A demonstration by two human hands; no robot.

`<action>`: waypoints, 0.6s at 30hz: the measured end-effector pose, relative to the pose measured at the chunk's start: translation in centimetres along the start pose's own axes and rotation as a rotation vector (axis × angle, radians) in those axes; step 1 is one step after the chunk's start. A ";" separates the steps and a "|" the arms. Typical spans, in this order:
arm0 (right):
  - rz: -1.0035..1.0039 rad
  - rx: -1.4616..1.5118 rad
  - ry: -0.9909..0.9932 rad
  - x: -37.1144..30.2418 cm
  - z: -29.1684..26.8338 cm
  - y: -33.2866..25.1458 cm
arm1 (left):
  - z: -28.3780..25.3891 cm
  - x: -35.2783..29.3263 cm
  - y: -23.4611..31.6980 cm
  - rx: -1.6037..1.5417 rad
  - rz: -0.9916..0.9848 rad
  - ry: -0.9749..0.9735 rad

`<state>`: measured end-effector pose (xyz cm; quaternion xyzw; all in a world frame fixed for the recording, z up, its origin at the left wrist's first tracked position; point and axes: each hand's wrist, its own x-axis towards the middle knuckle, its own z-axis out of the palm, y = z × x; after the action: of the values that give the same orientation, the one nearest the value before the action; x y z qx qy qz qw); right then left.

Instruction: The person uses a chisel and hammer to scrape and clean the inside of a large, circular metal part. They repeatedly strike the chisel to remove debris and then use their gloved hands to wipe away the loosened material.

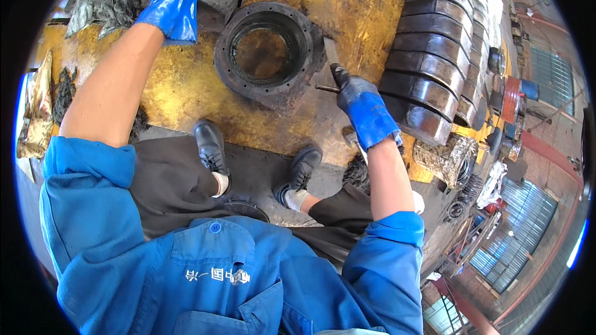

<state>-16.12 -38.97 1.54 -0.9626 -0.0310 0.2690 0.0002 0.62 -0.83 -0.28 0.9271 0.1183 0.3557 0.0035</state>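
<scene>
Flanged housing (271, 91), brownish bore (261, 53), blade (331, 51) in right fingers (341, 77)

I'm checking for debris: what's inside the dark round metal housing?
Inside the housing, a stained brown surface shows; whatever lies under the housing's body is covered.

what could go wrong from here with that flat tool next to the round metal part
The flat tool in the right hand might slip off the round metal part beside it.

Dark grime on the right glove could weaken the grip, if it is greasy.

Sleeves are rolled up, so bare forearms might get scraped on the metal.
</scene>
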 end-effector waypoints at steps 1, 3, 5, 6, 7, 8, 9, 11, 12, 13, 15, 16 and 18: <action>0.002 0.007 -0.014 -0.4 -0.1 0.3 | 0.5 -0.1 -0.3 -0.053 -0.010 -0.056; 0.010 0.018 -0.046 -2.0 -0.2 0.8 | 1.7 -1.2 -0.2 -0.035 -0.027 -0.138; 0.103 0.039 -0.212 -3.6 -0.8 -1.1 | 0.3 -0.3 -1.3 -0.003 -0.038 -0.084; 0.142 0.058 -0.220 -4.7 -0.9 -1.6 | 0.1 -0.3 -1.7 0.009 -0.048 -0.064; -0.092 -0.095 -0.092 -5.2 0.5 -0.7 | 0.3 -0.3 -1.5 -0.018 -0.031 -0.035; -0.087 -0.063 -0.070 -4.2 1.2 0.7 | 0.6 -0.2 -1.4 -0.045 -0.014 -0.005; -0.078 -0.023 -0.056 -2.6 1.2 1.2 | 0.8 -0.5 -1.0 -0.071 0.012 0.016; -0.056 0.051 -0.017 -0.3 0.6 1.3 | 0.2 -0.1 -0.8 -0.068 -0.052 -0.076; -0.037 -0.002 0.017 -1.1 0.0 2.7 | 1.4 -0.8 1.4 -0.105 -0.058 -0.089; -0.129 -0.015 0.061 0.5 -0.3 1.1 | 0.7 0.1 -1.0 -0.030 -0.063 -0.068; -0.081 0.049 -0.041 -1.3 -1.3 0.7 | 2.9 -1.8 -1.8 -0.003 -0.059 -0.091; -0.065 0.085 -0.084 -1.7 -1.8 0.2 | 2.7 -1.3 -2.1 -0.012 -0.066 -0.072; 0.023 -0.018 -0.234 -2.6 -0.7 1.4 | 2.6 -1.3 -2.0 -0.013 -0.064 -0.009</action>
<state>-17.87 -40.48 3.49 -0.9250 -0.0223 0.3790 -0.0151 0.96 1.03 -3.23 0.9244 0.1455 0.3520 0.0216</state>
